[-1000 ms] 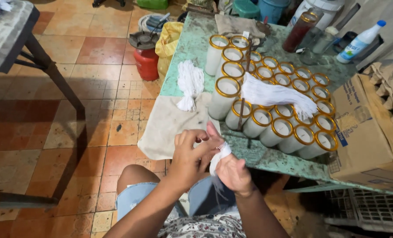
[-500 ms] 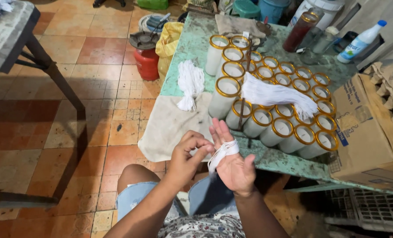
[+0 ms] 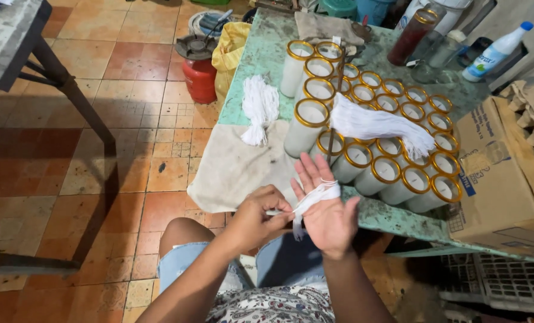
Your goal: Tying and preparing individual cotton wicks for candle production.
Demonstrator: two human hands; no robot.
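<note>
Your left hand (image 3: 261,216) is pinching the white wick strands (image 3: 315,196) | your right hand (image 3: 327,212) is lying open, strands wrapping its palm | near the table's (image 3: 261,60) near edge

Right hand (image 3: 328,210) is raised, palm open toward the camera, fingers spread upward. Left hand (image 3: 260,213) is beside it, fingertips pinched at its palm.

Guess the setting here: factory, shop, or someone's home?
Likely a small home or backyard candle-making workshop. Rows of gold-rimmed glass candle jars crowd a worn green table, bundles of white wick string lie on it, and the floor is terracotta tile.
</note>
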